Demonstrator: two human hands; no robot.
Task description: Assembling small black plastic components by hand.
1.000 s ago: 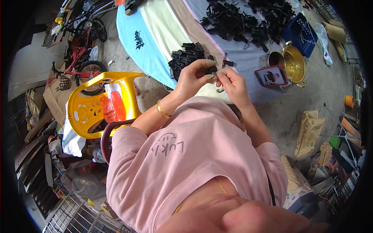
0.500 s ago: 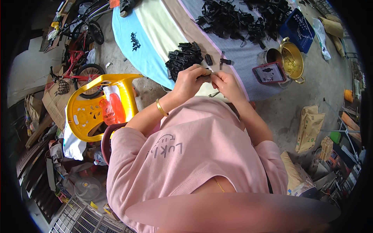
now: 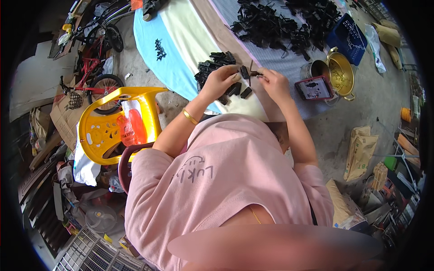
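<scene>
My left hand [image 3: 221, 82] hovers at the right side of a heap of black plastic pieces [image 3: 210, 67], thumb and fingers slightly apart, with nothing visible between them. Just past its fingertips lies an oblong black piece [image 3: 244, 72]. Two more black pieces, one of them a short block [image 3: 246, 93], rest on the cloth below that hand. My right hand [image 3: 274, 84] is closed, pinching a small dark piece [image 3: 256, 73] between thumb and fingers; its exact kind is too small to make out.
A larger black heap [image 3: 266, 27] covers the far cloth [image 3: 221, 27]. To the right stand a phone [image 3: 313, 88], a metal cup [image 3: 318, 68], a gold-coloured pot [image 3: 340, 74] and a blue basket [image 3: 347, 38]. A small black cluster [image 3: 160, 49] lies far left. A yellow chair [image 3: 156, 117] stands at left.
My hands have parted from where they met: the left moved slightly left toward the near heap, the right moved right and up with a small dark piece. Black pieces now show between them.
</scene>
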